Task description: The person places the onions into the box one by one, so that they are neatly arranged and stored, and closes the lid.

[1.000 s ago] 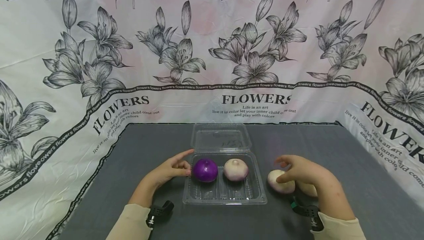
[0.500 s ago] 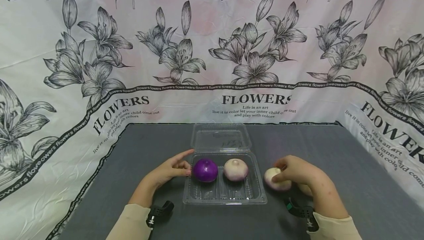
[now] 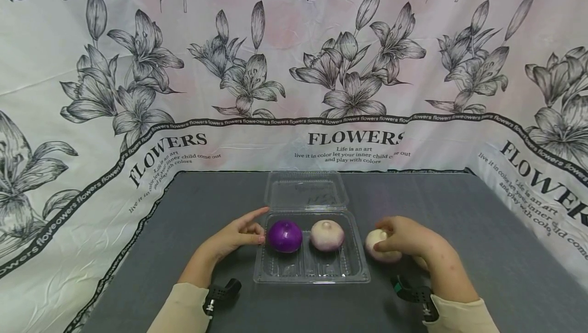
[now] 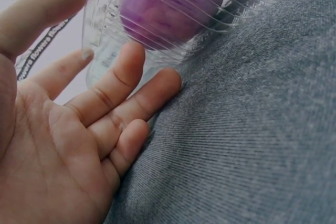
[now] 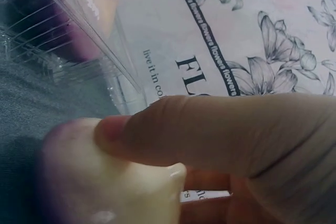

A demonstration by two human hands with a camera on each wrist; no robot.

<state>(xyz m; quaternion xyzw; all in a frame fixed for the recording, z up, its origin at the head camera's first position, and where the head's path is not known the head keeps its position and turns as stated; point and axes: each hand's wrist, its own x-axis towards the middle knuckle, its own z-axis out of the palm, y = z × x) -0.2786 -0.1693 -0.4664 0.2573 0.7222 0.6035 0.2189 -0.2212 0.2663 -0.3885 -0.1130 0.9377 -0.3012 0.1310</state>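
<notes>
In the head view, a clear plastic clamshell box (image 3: pixel 312 278) stands with its lid (image 3: pixel 307 192) raised at the back. A purple onion (image 3: pixel 285 236) sits in its left side, a pale onion with a purplish base (image 3: pixel 327 236) in its right side. My left hand (image 3: pixel 234 236) touches the box's left edge with thumb and index finger; the other fingers (image 4: pixel 118 80) are loosely bent beside the wall. My right hand (image 3: pixel 409 236) grips another pale onion (image 5: pixel 100 182) just right of the box, thumb on its near side, fingers behind it.
One more pale onion (image 3: pixel 420 262) lies mostly hidden behind the right hand. A grey cloth (image 3: pixel 211 195) covers the table, and a white flower-printed curtain (image 3: pixel 257 149) hangs around its back and sides.
My right hand has closed on the pale onion and shifted it left, nearer the box. The left hand and the box have stayed put.
</notes>
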